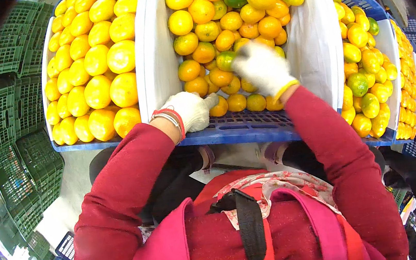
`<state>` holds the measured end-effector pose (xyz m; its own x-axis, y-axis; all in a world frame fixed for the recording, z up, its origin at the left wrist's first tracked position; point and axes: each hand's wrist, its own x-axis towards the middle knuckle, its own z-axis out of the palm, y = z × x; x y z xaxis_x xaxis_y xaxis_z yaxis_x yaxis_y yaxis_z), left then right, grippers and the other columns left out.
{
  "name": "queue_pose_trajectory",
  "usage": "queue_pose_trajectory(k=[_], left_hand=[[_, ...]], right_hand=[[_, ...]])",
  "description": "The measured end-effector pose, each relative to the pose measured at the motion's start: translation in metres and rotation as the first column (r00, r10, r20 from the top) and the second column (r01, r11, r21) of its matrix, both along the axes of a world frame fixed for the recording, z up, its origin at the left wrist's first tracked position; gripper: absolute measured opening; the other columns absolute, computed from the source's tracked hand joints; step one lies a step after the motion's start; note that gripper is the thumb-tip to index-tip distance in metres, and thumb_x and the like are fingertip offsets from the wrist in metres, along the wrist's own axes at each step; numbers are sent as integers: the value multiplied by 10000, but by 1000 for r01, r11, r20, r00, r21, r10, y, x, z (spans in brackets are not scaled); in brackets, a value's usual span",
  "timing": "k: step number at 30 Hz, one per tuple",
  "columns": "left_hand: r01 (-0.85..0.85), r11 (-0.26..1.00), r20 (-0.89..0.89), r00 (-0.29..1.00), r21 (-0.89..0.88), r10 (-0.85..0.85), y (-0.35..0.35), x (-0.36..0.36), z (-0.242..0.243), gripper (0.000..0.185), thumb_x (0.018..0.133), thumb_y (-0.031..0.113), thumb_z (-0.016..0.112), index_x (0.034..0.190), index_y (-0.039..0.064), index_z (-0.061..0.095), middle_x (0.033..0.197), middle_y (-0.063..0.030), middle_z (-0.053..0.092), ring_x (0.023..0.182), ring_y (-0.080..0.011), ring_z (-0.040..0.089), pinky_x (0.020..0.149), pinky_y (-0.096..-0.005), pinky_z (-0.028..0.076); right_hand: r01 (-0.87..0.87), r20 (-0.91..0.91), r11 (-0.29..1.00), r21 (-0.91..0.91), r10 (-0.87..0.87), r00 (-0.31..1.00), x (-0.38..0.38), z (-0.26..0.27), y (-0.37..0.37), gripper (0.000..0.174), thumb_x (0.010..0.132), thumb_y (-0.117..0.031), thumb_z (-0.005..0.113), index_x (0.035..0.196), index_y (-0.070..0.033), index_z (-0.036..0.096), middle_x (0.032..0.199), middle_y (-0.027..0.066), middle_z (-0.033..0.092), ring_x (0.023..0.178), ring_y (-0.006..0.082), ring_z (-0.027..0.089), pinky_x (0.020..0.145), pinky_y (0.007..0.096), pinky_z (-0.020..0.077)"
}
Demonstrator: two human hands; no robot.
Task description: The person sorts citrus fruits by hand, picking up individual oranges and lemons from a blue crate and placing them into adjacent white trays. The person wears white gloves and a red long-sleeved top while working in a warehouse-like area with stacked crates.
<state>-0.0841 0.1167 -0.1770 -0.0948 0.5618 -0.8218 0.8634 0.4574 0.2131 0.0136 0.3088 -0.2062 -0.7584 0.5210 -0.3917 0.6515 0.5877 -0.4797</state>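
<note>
Loose orange and greenish citrus fruits (216, 35) lie piled in a blue plastic crate (239, 132) with white liner walls (311, 39). My left hand (194, 110), in a white knit glove, rests at the crate's near left corner, its fingertips touching an orange fruit (218, 106) in the front row. Whether it grips that fruit is not clear. Over the middle of the pile is my right hand (262, 65), gloved and blurred, beside a greenish fruit (225, 61). Its fingers point down and left, and what lies under them is hidden.
On the left, larger orange citrus fruits (96, 60) stand in neat rows inside a white-lined crate. More lined crates of small citrus fruits (364, 68) extend to the right. Green plastic crates (3, 116) are stacked at the far left. A crate rim runs close above my knees.
</note>
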Motion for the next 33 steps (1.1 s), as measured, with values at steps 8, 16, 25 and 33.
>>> queue_pose_trajectory(k=[8,16,25,33], left_hand=[[32,999,4,999,-2,-32,10,2,5,600,965,295,520,1553,277,407,1325,-261,618,1124,-451,666,963,-528,543],[56,997,-15,998,48,-56,7,-1,2,568,934,297,553,1496,266,481,1209,-247,689,1060,-442,693,912,-521,557],[89,994,-11,996,58,-88,6,0,8,567,901,226,548,1467,230,512,1148,-220,720,1028,-436,708,865,-527,570],[-74,936,260,965,344,-20,31,23,-11,463,981,394,455,1299,98,615,1216,-234,698,1103,-426,681,966,-515,539]], right_hand=[[591,-289,806,-24,-572,768,-14,-26,82,958,735,-493,846,1424,71,492,1363,305,612,1258,437,610,1063,452,502],[323,130,451,-832,-406,904,48,-33,19,648,958,-469,681,1420,-30,562,1355,158,624,1014,288,690,881,410,579],[-358,155,852,-381,441,884,50,-50,13,627,843,-415,727,1352,-61,639,1142,186,736,939,282,743,817,366,589],[-575,301,798,-179,601,741,39,-36,-4,535,863,-432,695,1296,-120,677,1122,197,729,1017,395,703,886,475,552]])
